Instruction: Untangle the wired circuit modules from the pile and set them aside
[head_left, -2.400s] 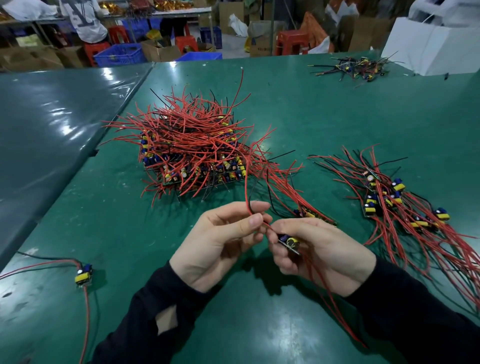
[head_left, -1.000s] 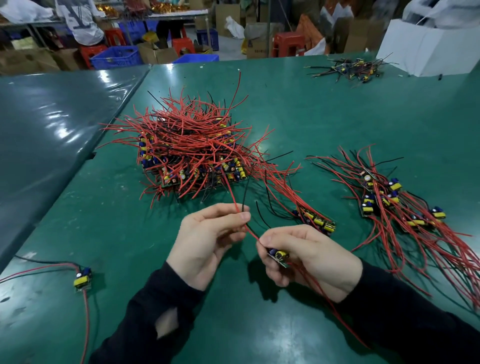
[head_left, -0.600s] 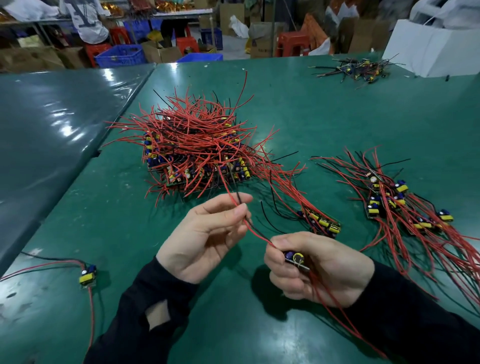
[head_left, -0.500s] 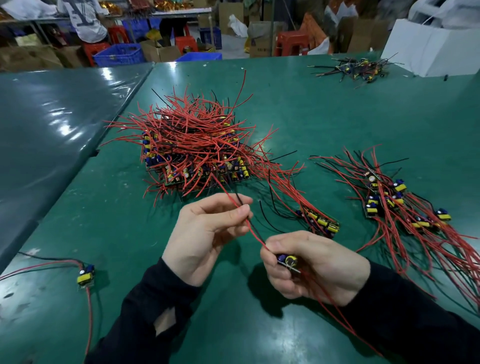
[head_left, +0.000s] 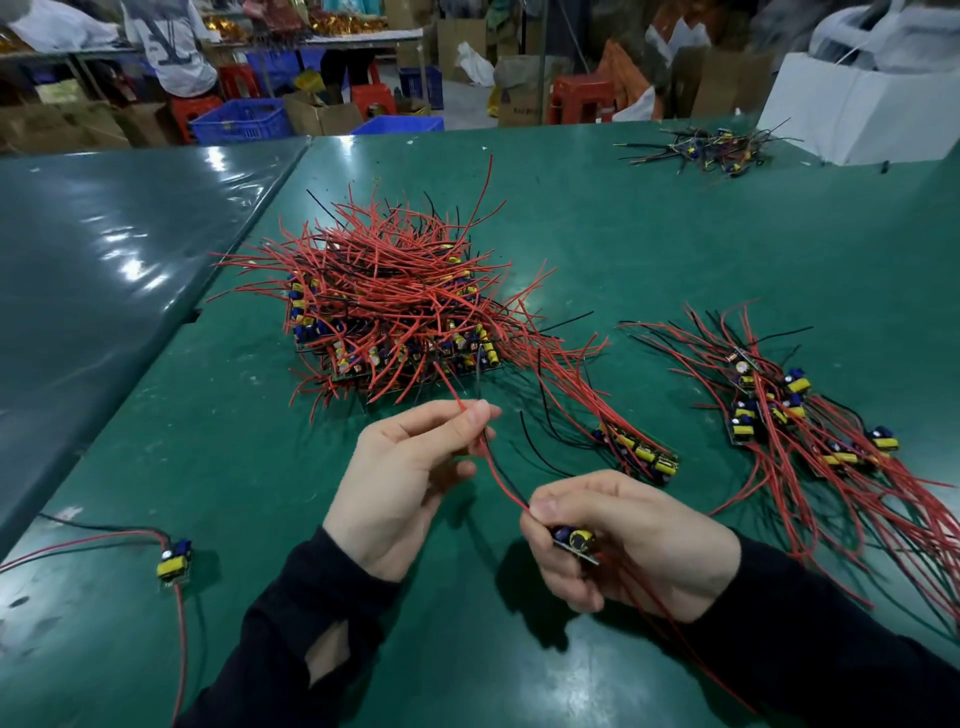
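red wire (head_left: 496, 470) pinched in left hand (head_left: 402, 483) grip; right hand (head_left: 631, 545) grip holds module (head_left: 575, 541) nr pile (head_left: 395, 306).

Tangled pile (head_left: 395, 306) mid-table (head_left: 649, 234), sorted modules (head_left: 795, 415) right, lone module (head_left: 174, 561) left, perhaps scraps (head_left: 701, 148) far behind

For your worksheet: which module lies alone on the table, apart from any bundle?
The module at far left: single, away from the pile.
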